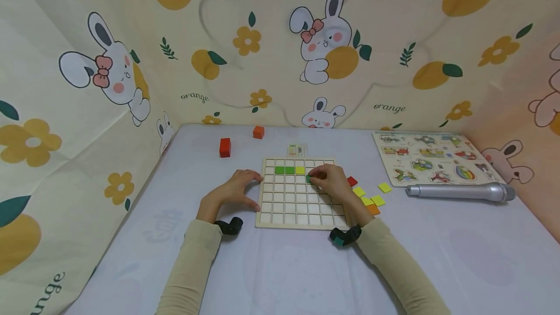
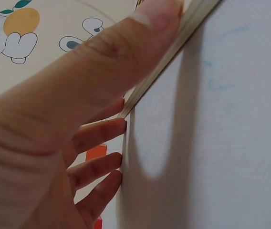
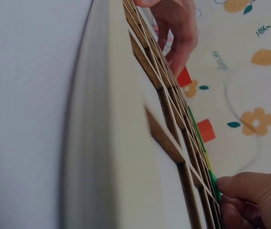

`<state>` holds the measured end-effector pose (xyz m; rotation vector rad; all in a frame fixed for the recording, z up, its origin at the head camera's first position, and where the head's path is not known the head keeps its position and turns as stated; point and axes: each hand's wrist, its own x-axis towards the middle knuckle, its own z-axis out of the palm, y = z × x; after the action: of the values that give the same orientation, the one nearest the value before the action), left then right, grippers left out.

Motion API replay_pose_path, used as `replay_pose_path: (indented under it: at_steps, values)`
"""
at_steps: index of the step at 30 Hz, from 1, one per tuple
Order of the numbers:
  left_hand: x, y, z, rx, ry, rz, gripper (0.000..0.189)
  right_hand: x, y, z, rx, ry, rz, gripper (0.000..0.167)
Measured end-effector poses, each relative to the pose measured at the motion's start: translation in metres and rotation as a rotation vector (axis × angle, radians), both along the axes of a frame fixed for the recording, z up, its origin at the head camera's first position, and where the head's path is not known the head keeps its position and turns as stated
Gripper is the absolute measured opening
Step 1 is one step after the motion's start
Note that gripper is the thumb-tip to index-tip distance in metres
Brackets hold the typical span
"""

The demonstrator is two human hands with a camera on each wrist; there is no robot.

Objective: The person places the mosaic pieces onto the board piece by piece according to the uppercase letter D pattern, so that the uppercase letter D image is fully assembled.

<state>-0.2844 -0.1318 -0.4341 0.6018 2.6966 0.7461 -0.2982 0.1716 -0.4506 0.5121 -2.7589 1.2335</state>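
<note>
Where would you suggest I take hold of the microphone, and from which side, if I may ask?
I'd pinch the microphone around its handle, coming from above on the near side: it lies sideways, the handle is slim and long, and the puzzle sits close along its far side.

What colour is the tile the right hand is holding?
Green; the tile shows best in the right wrist view.

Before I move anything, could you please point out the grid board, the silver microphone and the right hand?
Grid board (image 1: 302, 197), head view: a bare middle cell.
Silver microphone (image 1: 457, 191), head view: its handle.
Right hand (image 1: 333, 181), head view: back of the hand.
</note>
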Motion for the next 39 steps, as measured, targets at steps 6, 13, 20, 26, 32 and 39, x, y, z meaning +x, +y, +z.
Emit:
replay_pose_path:
  at_steps: [6,13,20,26,32,39]
  values:
    - [-0.001,0.000,-0.001,-0.004,0.007,0.000,0.081,0.001,0.001,0.003,0.065,0.055,0.044,0.013]
    - [-0.001,0.001,-0.002,0.004,0.003,0.001,0.080,0.004,0.022,0.011,0.055,0.115,0.033,0.022]
    - [-0.002,0.000,-0.005,-0.006,0.011,-0.004,0.081,0.007,0.065,0.012,0.104,0.117,-0.068,0.024]
    - [-0.003,-0.002,-0.005,-0.014,0.023,-0.009,0.081,0.014,0.090,0.010,0.179,-0.022,-0.131,0.030]
    - [-0.004,-0.002,-0.006,-0.014,0.026,-0.011,0.082,0.014,0.099,0.009,0.236,-0.068,-0.115,0.029]
    - [-0.003,-0.001,-0.005,-0.007,0.015,-0.001,0.082,0.013,0.104,0.010,0.298,-0.028,-0.097,0.027]
